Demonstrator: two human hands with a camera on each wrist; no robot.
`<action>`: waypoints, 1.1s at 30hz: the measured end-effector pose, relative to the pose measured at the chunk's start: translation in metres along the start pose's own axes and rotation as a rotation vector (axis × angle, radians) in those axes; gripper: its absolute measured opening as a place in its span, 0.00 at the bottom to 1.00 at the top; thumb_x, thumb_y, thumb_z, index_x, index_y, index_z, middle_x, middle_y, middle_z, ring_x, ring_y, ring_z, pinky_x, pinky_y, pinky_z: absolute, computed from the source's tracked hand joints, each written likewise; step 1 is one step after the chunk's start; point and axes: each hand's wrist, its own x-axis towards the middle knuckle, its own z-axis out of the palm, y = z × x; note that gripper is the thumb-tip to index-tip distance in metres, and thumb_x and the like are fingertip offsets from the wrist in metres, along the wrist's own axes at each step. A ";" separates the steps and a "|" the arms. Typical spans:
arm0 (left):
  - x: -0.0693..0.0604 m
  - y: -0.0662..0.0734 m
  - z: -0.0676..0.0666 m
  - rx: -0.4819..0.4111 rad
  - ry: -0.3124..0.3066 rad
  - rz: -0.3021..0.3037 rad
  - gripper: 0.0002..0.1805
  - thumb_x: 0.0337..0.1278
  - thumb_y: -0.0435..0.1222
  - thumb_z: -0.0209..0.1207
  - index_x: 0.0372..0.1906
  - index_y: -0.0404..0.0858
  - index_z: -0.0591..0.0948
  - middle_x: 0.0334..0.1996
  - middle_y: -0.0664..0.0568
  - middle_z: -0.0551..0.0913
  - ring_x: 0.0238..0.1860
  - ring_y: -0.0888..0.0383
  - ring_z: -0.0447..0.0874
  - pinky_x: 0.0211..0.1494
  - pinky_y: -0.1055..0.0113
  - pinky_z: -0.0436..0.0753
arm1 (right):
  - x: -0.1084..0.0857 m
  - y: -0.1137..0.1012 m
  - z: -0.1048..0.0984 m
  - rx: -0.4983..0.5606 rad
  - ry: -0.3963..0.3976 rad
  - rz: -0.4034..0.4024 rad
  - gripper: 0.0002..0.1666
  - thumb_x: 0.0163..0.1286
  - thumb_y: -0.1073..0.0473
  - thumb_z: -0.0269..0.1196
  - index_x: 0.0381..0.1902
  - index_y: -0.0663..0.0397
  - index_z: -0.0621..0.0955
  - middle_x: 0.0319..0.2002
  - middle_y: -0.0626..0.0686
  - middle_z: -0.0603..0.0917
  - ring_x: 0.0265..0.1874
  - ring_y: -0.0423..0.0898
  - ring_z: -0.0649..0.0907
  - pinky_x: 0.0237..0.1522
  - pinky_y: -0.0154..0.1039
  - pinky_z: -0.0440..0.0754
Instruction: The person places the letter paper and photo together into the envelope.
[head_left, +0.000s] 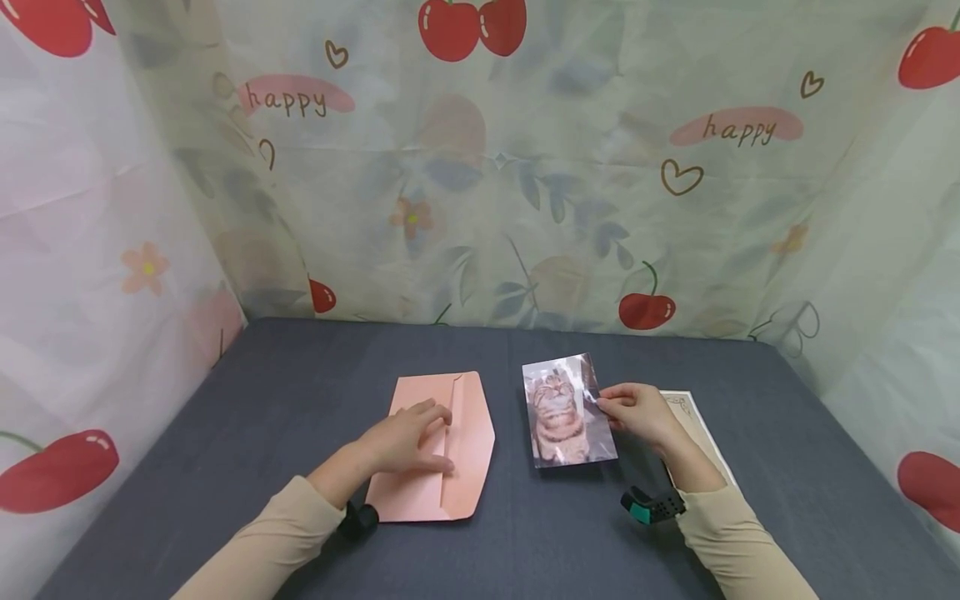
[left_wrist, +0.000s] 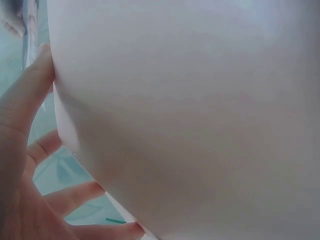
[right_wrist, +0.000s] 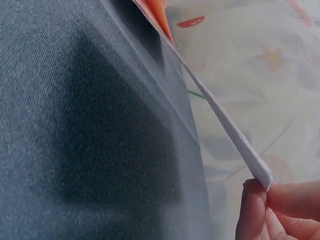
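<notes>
A pink envelope point(head_left: 468, 450) lies with its flap unfolded to the right. Across it reaches my left hand point(head_left: 408, 437), fingers spread and bent over the edge of its pocket. In the left wrist view the envelope's pale panel point(left_wrist: 190, 100) fills most of the picture, with the thumb and fingertips at its edge. My right hand point(head_left: 641, 412) pinches the right edge of a glossy photo point(head_left: 558, 412) of a cat-like animal, held to the right of the envelope. The right wrist view shows the photo point(right_wrist: 225, 120) nearly edge-on above its shadow, between thumb and finger point(right_wrist: 252, 210).
Beneath the right forearm lies a cream card or sheet point(head_left: 693, 425) with an ornate corner, partly hidden. A dark grey cloth covers the table point(head_left: 510, 550). Printed curtains point(head_left: 480, 208) hang behind and at both sides.
</notes>
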 end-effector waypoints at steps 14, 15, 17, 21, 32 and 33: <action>0.000 0.000 0.001 0.005 0.005 0.002 0.30 0.43 0.55 0.67 0.52 0.51 0.71 0.67 0.42 0.65 0.66 0.42 0.66 0.69 0.42 0.61 | 0.005 -0.012 0.005 0.009 -0.007 -0.013 0.18 0.65 0.62 0.60 0.48 0.72 0.76 0.37 0.63 0.84 0.25 0.37 0.80 0.34 0.36 0.84; 0.000 0.000 0.001 0.007 0.003 0.001 0.30 0.43 0.55 0.67 0.52 0.51 0.71 0.67 0.42 0.65 0.66 0.42 0.66 0.69 0.42 0.60 | 0.005 -0.014 0.006 0.009 -0.012 -0.019 0.18 0.66 0.62 0.60 0.48 0.72 0.76 0.37 0.63 0.84 0.26 0.37 0.80 0.35 0.37 0.84; 0.000 0.000 0.001 0.008 0.004 -0.001 0.30 0.42 0.55 0.67 0.52 0.51 0.71 0.67 0.42 0.65 0.66 0.42 0.66 0.68 0.42 0.62 | 0.005 -0.016 0.007 0.013 -0.020 -0.025 0.18 0.66 0.62 0.60 0.48 0.72 0.76 0.37 0.62 0.84 0.26 0.37 0.80 0.35 0.37 0.84; 0.000 0.001 0.001 0.011 0.004 -0.012 0.30 0.42 0.55 0.67 0.52 0.52 0.71 0.68 0.42 0.65 0.65 0.40 0.67 0.65 0.41 0.66 | 0.006 -0.019 0.009 0.024 -0.033 -0.038 0.18 0.66 0.63 0.59 0.48 0.73 0.76 0.37 0.62 0.85 0.25 0.37 0.80 0.34 0.36 0.84; 0.001 0.001 0.001 0.008 0.011 -0.007 0.30 0.41 0.55 0.68 0.51 0.51 0.72 0.67 0.41 0.65 0.65 0.40 0.68 0.68 0.42 0.62 | 0.005 -0.022 0.019 0.061 -0.066 -0.042 0.18 0.65 0.64 0.60 0.47 0.75 0.75 0.33 0.59 0.85 0.24 0.36 0.79 0.33 0.37 0.84; 0.001 0.001 0.001 0.008 0.010 -0.009 0.30 0.41 0.55 0.68 0.51 0.51 0.72 0.67 0.42 0.65 0.64 0.40 0.68 0.66 0.41 0.64 | 0.005 -0.023 0.020 0.063 -0.067 -0.042 0.18 0.65 0.64 0.60 0.47 0.75 0.75 0.33 0.59 0.85 0.24 0.36 0.79 0.33 0.37 0.84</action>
